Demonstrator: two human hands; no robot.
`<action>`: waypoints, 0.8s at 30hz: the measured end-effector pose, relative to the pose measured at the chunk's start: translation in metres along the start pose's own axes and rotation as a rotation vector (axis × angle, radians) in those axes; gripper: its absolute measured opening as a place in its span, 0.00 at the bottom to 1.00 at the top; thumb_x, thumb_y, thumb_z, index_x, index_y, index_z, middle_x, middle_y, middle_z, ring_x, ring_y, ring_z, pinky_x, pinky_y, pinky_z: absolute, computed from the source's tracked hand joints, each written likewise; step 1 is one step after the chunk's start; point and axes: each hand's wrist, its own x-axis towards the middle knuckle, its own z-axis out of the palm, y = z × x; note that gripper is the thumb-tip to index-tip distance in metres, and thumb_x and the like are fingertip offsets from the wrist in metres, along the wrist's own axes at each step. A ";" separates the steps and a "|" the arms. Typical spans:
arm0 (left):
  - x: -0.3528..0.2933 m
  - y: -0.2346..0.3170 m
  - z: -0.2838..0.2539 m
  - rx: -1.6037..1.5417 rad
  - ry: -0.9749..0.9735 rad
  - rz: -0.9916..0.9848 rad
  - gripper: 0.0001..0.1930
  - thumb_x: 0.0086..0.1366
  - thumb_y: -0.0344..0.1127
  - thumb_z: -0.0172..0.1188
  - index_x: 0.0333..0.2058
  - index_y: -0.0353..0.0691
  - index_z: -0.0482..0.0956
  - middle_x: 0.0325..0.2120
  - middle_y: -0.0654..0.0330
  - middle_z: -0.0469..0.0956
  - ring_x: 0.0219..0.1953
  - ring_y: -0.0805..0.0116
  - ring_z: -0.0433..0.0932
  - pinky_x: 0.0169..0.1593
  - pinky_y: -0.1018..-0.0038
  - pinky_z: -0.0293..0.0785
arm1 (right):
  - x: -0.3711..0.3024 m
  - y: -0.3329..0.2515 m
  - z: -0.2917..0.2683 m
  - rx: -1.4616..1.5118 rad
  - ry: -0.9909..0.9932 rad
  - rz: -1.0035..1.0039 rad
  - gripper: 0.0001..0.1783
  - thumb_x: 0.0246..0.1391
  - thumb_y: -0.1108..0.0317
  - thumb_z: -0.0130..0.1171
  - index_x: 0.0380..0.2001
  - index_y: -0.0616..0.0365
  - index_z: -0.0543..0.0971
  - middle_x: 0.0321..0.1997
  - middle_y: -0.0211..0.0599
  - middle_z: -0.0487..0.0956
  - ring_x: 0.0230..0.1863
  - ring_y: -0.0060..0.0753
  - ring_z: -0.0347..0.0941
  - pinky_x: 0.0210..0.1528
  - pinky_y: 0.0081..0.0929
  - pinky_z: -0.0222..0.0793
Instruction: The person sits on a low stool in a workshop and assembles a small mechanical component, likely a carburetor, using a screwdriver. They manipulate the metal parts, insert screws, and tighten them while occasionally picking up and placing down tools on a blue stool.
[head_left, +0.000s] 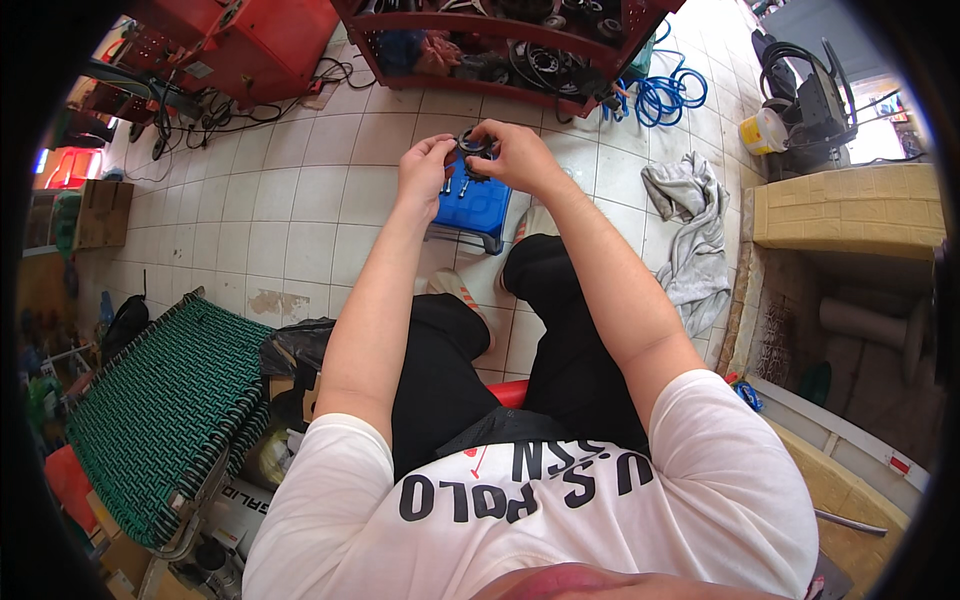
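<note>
Over a small blue stool (474, 211), my two hands meet around a dark ring-shaped metal part (470, 144). My right hand (520, 158) curls its thumb and fingers about the ring's right side. Pinched fingers of my left hand (424, 172) hold its left edge. Another dark, notched piece (478, 176) shows just below my right thumb; whether it joins the ring I cannot tell. Small shiny metal pieces (463, 187) lie on the stool top, partly hidden by my left hand.
Beyond the stool stands a red shelf cart (480, 98) full of dark parts. A blue coiled hose (668, 98) and a grey cloth (694, 235) lie on the tiled floor to the right. At left are a green woven folding seat (165, 400) and a red machine (265, 50) with cables.
</note>
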 end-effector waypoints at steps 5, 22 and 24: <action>0.000 0.001 0.000 0.004 0.001 -0.003 0.07 0.70 0.32 0.61 0.45 0.42 0.80 0.35 0.66 0.81 0.37 0.76 0.78 0.42 0.75 0.73 | 0.000 0.002 0.002 0.000 -0.007 -0.011 0.22 0.45 0.58 0.73 0.43 0.55 0.83 0.38 0.47 0.85 0.43 0.50 0.82 0.48 0.40 0.77; -0.002 0.002 0.002 -0.027 0.019 -0.019 0.07 0.68 0.33 0.61 0.44 0.46 0.80 0.34 0.69 0.81 0.36 0.79 0.78 0.38 0.78 0.73 | 0.001 0.003 0.005 -0.038 0.015 -0.048 0.22 0.46 0.56 0.71 0.42 0.56 0.85 0.39 0.48 0.85 0.44 0.51 0.82 0.50 0.41 0.77; -0.002 0.003 0.002 -0.020 0.009 -0.023 0.08 0.68 0.33 0.61 0.45 0.46 0.80 0.34 0.69 0.81 0.37 0.79 0.79 0.39 0.78 0.73 | 0.000 0.004 0.005 -0.042 0.014 -0.047 0.22 0.46 0.55 0.71 0.42 0.56 0.85 0.39 0.48 0.85 0.44 0.51 0.82 0.50 0.41 0.77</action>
